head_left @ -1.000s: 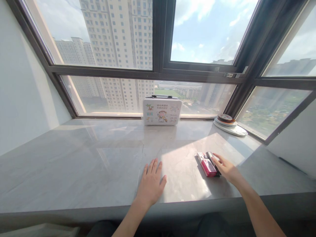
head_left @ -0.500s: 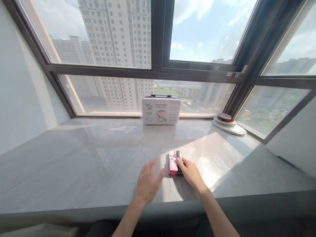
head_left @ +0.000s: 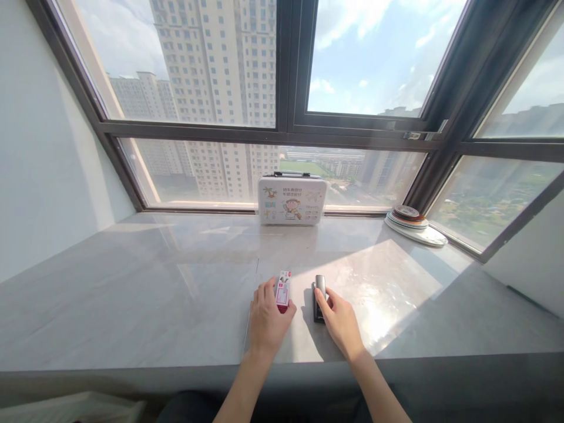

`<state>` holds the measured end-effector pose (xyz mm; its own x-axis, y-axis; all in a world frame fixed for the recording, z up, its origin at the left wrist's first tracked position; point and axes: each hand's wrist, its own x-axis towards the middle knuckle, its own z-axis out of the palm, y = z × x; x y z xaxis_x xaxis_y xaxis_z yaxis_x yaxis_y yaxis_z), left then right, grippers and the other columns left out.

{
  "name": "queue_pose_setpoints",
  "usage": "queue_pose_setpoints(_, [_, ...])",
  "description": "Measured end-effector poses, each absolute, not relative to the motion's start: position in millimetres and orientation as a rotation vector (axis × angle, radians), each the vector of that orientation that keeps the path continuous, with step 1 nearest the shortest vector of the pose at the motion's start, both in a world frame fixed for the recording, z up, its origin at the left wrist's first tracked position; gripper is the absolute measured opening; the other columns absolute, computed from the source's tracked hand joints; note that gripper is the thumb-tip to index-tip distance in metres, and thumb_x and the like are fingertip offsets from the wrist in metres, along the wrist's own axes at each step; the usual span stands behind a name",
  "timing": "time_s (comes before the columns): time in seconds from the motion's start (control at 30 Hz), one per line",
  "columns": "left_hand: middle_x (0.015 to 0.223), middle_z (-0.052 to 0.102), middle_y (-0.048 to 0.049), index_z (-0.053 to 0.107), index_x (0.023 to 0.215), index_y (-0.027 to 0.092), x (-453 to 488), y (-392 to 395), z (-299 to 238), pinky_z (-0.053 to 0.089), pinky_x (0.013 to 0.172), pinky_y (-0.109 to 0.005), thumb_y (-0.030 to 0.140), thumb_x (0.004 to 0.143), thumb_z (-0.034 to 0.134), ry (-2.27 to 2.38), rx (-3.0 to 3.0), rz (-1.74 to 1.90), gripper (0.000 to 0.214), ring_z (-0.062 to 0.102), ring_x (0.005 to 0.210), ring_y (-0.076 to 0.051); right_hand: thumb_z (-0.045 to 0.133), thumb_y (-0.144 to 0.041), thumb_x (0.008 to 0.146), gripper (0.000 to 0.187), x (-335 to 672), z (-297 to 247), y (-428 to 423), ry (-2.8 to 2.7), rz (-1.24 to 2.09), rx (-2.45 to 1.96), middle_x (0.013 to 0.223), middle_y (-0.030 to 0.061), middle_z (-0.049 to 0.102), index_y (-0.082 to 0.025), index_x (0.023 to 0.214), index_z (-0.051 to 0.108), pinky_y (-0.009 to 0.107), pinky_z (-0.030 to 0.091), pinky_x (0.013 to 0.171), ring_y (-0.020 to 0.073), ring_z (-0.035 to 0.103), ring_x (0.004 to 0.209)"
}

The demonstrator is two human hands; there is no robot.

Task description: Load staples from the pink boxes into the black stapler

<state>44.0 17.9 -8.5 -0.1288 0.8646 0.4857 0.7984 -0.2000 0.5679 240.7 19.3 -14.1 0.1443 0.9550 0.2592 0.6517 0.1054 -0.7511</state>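
Observation:
My left hand [head_left: 269, 317] is closed around a small pink-and-white box [head_left: 283, 289], thumb at its near end and fingers along its left side. The box has printed pictures on its far part. A black stapler [head_left: 320, 285] lies lengthwise, pointing away from me, a short way to the right of the box. My right hand [head_left: 341, 320] grips the stapler from the right, with the thumb on top. The right fingers are partly hidden behind the stapler and the hand.
Against the window stands a white case [head_left: 292, 201] with cartoon prints and a dark handle. Stacked plates [head_left: 414, 226] sit in the right back corner. The grey marble-look ledge [head_left: 154, 311] ends at a front edge close to me, with bright sunlight on its right half.
My left hand has taken hold of the pink-and-white box and moved it left, apart from the stapler. My right hand still grips the stapler. The camera view has shifted slightly.

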Motion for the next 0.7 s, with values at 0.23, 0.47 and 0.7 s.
queue_pose_setpoints(0.23, [0.118,0.066,-0.0094,0.059,0.127,0.022,37.2,20.0,-16.2,0.051,0.099,-0.044,0.039,0.093,0.062,1.964,1.914,1.340,0.038,0.063,0.111,-0.028,0.042,-0.070,0.103,0.055,257.6,-19.4,4.5,-1.527,0.539,-1.650,0.059,-0.0029,0.055,-0.024,0.103,0.073,0.028,0.035,0.061,0.0200,0.057,0.060])
queue_pose_setpoints(0.47, [0.121,0.065,-0.0117,0.060,0.126,0.018,-7.0,52.7,-26.3,0.051,0.101,-0.045,0.035,0.089,0.063,2.022,1.910,1.366,0.041,0.062,0.114,-0.030,0.043,-0.070,0.103,0.056,257.1,-20.8,4.6,-1.515,0.551,-1.655,0.060,-0.0027,0.056,-0.023,0.110,0.073,0.029,0.036,0.062,0.0201,0.059,0.061])
queue_pose_setpoints(0.7, [0.108,0.068,-0.0095,0.065,0.120,0.019,-18.9,69.5,-19.9,0.051,0.096,-0.043,0.040,0.090,0.064,2.038,1.956,1.330,0.037,0.063,0.105,-0.030,0.042,-0.069,0.103,0.055,256.5,-21.7,4.0,-1.537,0.539,-1.650,0.058,-0.0028,0.054,-0.024,0.102,0.074,0.029,0.034,0.060,0.0194,0.057,0.059])
